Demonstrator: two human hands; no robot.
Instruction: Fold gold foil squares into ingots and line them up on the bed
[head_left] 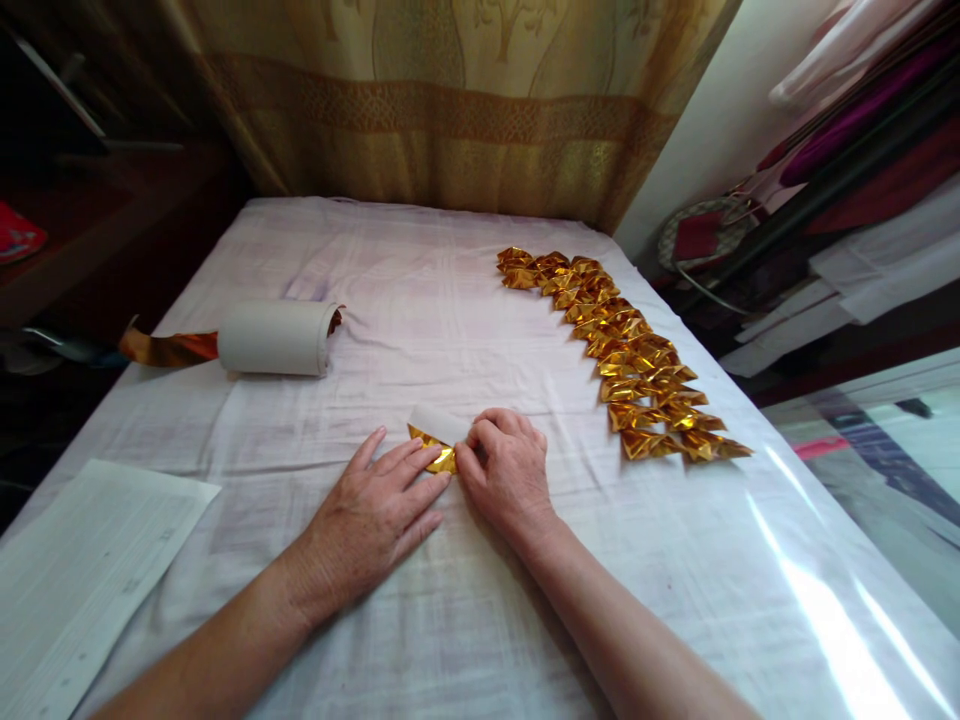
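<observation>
A partly folded sheet of gold foil paper (435, 424) lies flat on the cloth, its white back showing along the far edge and shiny gold nearer me. My left hand (379, 505) rests on its left part with fingers stretched out and slightly spread. At the sheet's right end, my right hand (506, 465) has its fingers curled, thumb and forefinger pinching the edge. Part of the sheet is hidden under both hands. Off to the right, folded gold foil pieces (622, 350) sit in a long slanting double row.
A pale roll (274, 338) with a coppery foil strip (172, 348) coming from its left end lies at the left. A printed paper sheet (97, 570) is at the near left. A patterned curtain (480, 120) hangs behind the white cloth (420, 270); clothes (885, 250) hang at right.
</observation>
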